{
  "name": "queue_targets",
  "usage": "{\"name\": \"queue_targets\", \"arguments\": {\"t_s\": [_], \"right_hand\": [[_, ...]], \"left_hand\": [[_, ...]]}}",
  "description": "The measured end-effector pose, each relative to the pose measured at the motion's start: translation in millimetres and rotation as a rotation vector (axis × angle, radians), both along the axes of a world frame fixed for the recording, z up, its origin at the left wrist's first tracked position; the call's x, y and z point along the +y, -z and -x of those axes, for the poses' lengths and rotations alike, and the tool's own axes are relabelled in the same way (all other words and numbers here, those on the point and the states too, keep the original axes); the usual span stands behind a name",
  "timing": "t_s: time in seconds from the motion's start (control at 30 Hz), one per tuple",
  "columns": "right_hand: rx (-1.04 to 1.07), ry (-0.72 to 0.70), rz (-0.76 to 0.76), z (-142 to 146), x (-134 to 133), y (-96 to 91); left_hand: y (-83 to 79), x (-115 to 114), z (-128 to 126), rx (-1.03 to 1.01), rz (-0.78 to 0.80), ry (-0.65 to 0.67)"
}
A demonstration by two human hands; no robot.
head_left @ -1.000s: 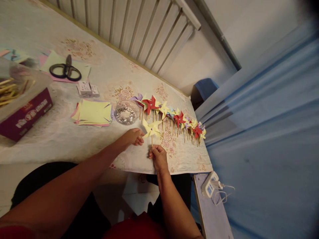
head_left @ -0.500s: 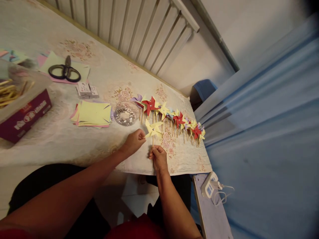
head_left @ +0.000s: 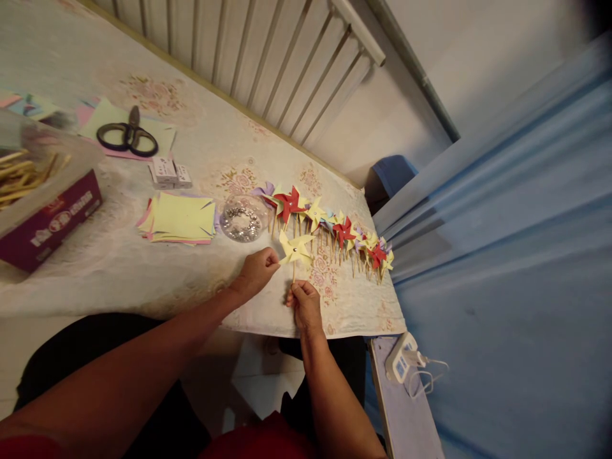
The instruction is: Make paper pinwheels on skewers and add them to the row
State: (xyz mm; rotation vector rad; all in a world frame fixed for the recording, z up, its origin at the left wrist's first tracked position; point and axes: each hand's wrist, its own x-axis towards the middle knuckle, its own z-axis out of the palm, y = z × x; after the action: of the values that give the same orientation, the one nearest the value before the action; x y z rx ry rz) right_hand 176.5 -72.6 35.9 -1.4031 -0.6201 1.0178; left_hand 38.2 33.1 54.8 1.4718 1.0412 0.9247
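Observation:
A pale yellow paper pinwheel (head_left: 296, 248) with a shiny pin at its centre stands upright on a thin stick. My right hand (head_left: 306, 303) is closed around the lower part of that stick. On the other side, my left hand (head_left: 259, 270) is closed in a pinch at the tip of the pinwheel's left blade. Beyond it lies a row of finished pinwheels (head_left: 343, 232) in red, yellow, purple and blue, their sticks towards me. A clear round dish of metal pins (head_left: 241, 219) sits to the left of the held pinwheel.
Left of the dish are a stack of cut paper squares (head_left: 184, 217), small white boxes (head_left: 171, 173) and black-handled scissors (head_left: 128, 136) on more paper. A purple box of sticks (head_left: 52, 223) stands at far left. A power strip (head_left: 404, 360) lies below the table's right end.
Almost nothing differs. The view has shifted very slightly, and both hands keep their places on the yellow pinwheel.

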Motion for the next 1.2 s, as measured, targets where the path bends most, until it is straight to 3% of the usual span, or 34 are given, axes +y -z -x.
{"name": "queue_targets", "arguments": {"t_s": [0.73, 1.2], "right_hand": [[0.014, -0.008, -0.029, -1.7, -0.7, 1.3], [0.024, -0.002, -0.033, -0.1, -1.0, -0.1]], "left_hand": [[3.5, 0.5, -2.0, 0.022, 0.016, 0.018], [7.5, -1.0, -2.9, 0.066, -0.085, -0.004]]}}
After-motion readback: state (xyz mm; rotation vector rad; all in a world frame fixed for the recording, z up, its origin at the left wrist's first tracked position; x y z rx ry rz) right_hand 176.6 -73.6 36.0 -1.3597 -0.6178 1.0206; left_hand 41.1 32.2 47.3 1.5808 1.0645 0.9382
